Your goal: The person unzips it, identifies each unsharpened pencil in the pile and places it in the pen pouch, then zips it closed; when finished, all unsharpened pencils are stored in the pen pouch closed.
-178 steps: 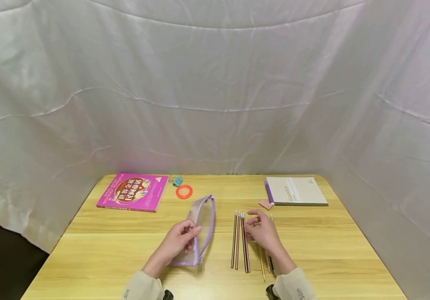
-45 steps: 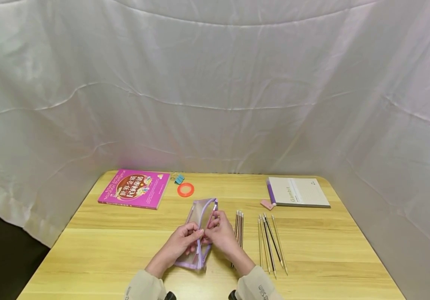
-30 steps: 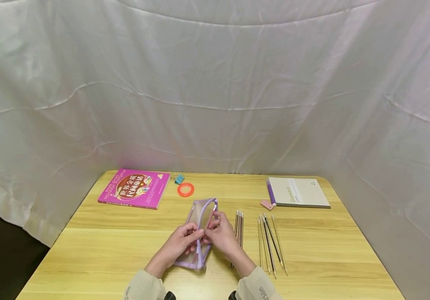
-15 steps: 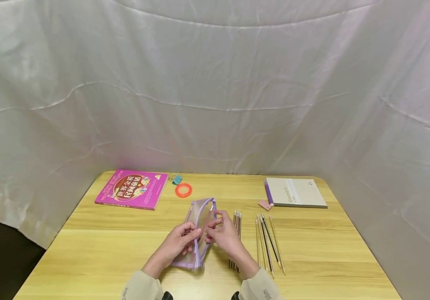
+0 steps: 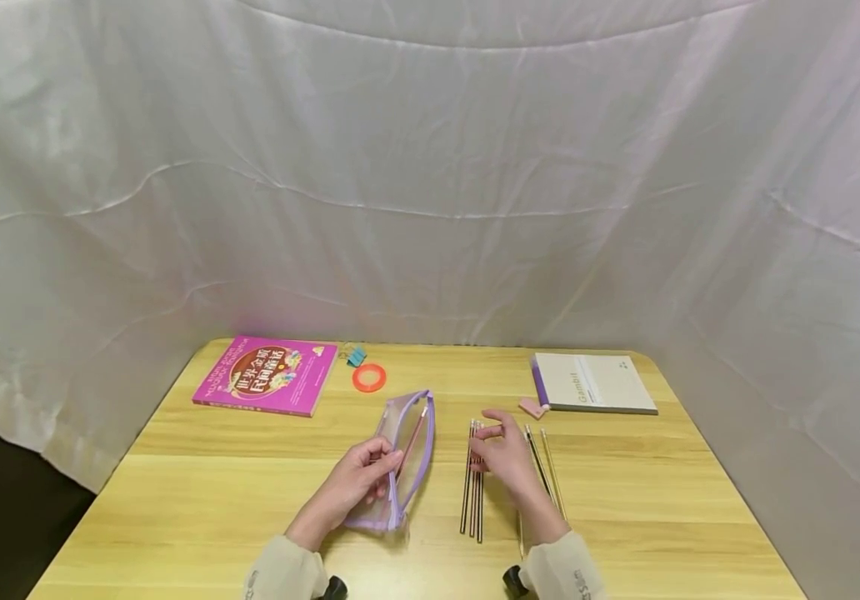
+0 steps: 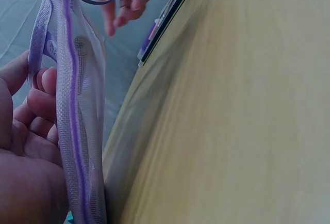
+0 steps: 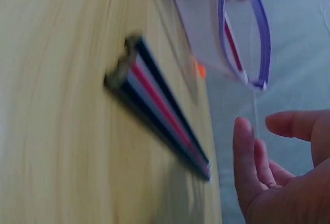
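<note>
My left hand [image 5: 358,479] pinches the edge of a see-through mesh pencil case [image 5: 432,437] with purple trim, its mouth gaping. A reddish pencil [image 5: 413,433] leans inside the case, eraser end up. To the right, my right hand [image 5: 508,462] hovers by the upper ends of several dark striped pencils [image 5: 471,500] lying side by side. In the right wrist view, its thumb and fingers [image 7: 245,157] are apart with nothing between them, and one of the pencils [image 7: 154,100] there shows a red stripe. The left wrist view shows the left fingers behind the zipper edge [image 6: 72,105].
More pencils [image 5: 550,467] lie right of my right hand, partly hidden by the forearm. Along the back are a pink book [image 5: 265,375], a blue binder clip [image 5: 356,357], an orange tape roll [image 5: 369,377], a pink eraser [image 5: 532,407] and a notebook [image 5: 602,383].
My right hand has let go of the reddish pencil, which stays in the pencil case, and moved right to the striped pencils. My left hand keeps its grip on the case.
</note>
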`<state>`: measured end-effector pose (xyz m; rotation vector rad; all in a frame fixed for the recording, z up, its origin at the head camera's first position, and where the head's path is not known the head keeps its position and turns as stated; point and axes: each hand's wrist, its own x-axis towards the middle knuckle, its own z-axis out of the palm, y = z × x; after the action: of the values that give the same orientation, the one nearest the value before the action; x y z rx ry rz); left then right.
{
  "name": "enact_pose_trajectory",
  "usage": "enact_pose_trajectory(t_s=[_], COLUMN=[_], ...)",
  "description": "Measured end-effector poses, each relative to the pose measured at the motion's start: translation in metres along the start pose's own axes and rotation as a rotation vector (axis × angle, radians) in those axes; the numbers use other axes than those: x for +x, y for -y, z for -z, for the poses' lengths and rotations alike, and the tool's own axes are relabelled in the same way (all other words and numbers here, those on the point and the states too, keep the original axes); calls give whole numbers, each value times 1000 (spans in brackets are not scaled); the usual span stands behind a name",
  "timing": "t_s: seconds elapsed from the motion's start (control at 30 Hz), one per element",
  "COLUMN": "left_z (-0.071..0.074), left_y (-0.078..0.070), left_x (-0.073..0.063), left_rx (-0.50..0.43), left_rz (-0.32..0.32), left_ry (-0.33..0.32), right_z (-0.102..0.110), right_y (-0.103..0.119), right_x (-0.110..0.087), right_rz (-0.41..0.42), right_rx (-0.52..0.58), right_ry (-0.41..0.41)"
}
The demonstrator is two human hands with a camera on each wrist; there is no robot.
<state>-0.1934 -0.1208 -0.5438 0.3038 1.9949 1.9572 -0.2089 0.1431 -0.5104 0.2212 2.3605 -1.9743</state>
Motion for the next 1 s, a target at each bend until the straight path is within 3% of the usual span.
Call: enact_pose_trajectory(t_s=[0.2,0.5,1.0], left_z=[1,3,8], left_y=[-4,-7,-7], left_x=[0,0,-1], left_rx=[1,6,-9], left_rz=[-11,-15,-36], left_ry=[13,-2,-27], right_z=[16,19,16], right_y=[-9,-16,-24], right_x=[3,1,3], right_rz=[-34,-35,-9], right_rx=[-102,-218,-260], right_ry=[7,41,61])
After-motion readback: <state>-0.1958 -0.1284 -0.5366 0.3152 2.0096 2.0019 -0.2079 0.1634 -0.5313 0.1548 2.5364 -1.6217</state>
